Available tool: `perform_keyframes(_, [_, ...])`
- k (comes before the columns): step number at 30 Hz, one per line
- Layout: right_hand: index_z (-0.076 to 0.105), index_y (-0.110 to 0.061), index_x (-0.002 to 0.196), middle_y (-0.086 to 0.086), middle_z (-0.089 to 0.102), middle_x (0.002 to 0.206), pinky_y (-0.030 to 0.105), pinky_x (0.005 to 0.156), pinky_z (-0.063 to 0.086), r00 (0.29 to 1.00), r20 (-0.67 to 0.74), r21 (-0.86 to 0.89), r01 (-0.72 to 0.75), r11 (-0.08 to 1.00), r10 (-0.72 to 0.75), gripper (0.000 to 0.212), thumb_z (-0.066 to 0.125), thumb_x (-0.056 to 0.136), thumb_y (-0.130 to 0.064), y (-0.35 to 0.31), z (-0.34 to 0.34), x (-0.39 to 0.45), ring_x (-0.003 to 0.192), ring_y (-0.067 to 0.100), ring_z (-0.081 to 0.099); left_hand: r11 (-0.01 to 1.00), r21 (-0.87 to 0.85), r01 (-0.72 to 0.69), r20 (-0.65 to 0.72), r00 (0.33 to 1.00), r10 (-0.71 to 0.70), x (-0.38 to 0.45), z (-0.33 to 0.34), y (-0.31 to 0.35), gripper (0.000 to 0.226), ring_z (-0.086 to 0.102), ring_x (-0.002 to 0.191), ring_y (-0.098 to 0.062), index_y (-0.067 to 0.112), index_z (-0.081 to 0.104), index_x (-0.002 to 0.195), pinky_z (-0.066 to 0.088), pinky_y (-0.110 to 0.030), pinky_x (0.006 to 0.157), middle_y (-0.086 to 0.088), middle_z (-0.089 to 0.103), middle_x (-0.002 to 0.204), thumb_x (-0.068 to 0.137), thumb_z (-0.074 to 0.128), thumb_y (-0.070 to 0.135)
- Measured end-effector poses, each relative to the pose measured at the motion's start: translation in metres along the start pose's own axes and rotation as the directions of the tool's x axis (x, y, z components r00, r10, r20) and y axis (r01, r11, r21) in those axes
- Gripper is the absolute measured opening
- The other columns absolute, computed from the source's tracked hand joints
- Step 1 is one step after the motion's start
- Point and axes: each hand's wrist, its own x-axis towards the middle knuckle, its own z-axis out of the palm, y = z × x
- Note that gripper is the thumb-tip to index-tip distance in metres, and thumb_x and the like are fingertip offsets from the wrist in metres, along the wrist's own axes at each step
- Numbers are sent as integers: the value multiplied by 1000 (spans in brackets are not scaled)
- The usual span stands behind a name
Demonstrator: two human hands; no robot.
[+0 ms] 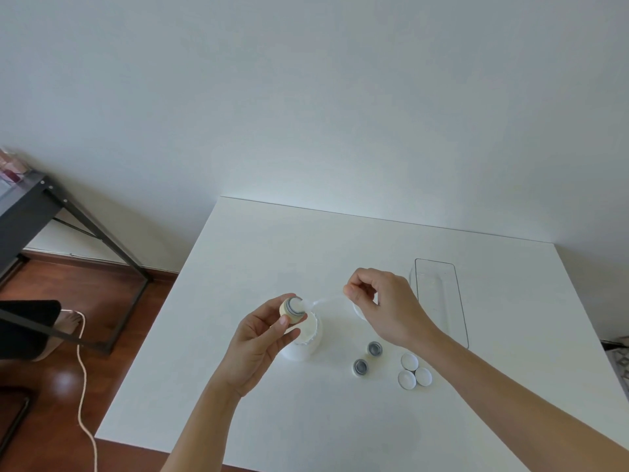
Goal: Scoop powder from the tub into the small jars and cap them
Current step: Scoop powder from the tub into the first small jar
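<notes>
The left hand (258,338) grips a small jar (292,310) above the tub (306,338); right hand (384,304) fingers (352,294) pinch a clear scoop (321,301) at its mouth.

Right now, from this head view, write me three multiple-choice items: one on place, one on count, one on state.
1. Where is the clear tray?
A. right of the white tub
B. on the floor
C. in the left hand

2. How many white caps lie loose on the table?
A. one
B. three
C. six

3. What state is the held small jar in?
A. capped
B. lying on the table
C. uncapped, with the scoop at its mouth

Answers: 1 A, the tray lies beyond the right hand; 2 B, three cluster together; 3 C, its grey rim shows open.
</notes>
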Motion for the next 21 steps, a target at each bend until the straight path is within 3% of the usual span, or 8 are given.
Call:
perform_keyframes(5, [59,-10,75,1,55,65,21,62,37,1000,6,8,-7,1000,7,22,57,94,-18,0,2,-2,64,14,47,998,3,-56,-15,998,56,3,0,-2,33,69,107,-15,18,73,114,56,-26,88,-1,72,119,86,63,4])
perform_keyframes(10, [58,-10,73,6,55,64,18,58,35,999,19,35,-36,999,35,24,56,94,-21,3,5,-4,61,12,44,995,16,-96,-11,995,96,4,2,-3,32,70,97,-18,16,72,109,56,-27,87,-4,73,114,80,73,0])
perform_keyframes(14, [60,-9,72,5,49,60,23,61,35,980,86,187,-191,964,177,25,57,93,-22,8,7,-5,60,12,40,993,51,-102,-30,994,104,6,3,-6,34,70,99,-21,18,72,104,55,-29,90,-4,73,111,77,71,-2])
perform_keyframes(18, [57,-18,63,-1,46,64,23,65,33,920,176,473,-392,789,351,31,55,94,-19,18,-1,-6,64,14,41,993,85,-82,-52,995,86,6,5,-10,35,68,100,-22,17,69,101,52,-28,88,-5,71,109,72,77,0])
perform_keyframes(21, [56,-16,65,2,49,67,24,60,34,869,230,687,-464,560,438,31,54,95,-14,32,-8,-14,59,13,43,989,145,-38,-47,998,45,4,10,-20,43,68,101,-22,12,65,104,52,-25,85,-6,70,109,66,83,8])
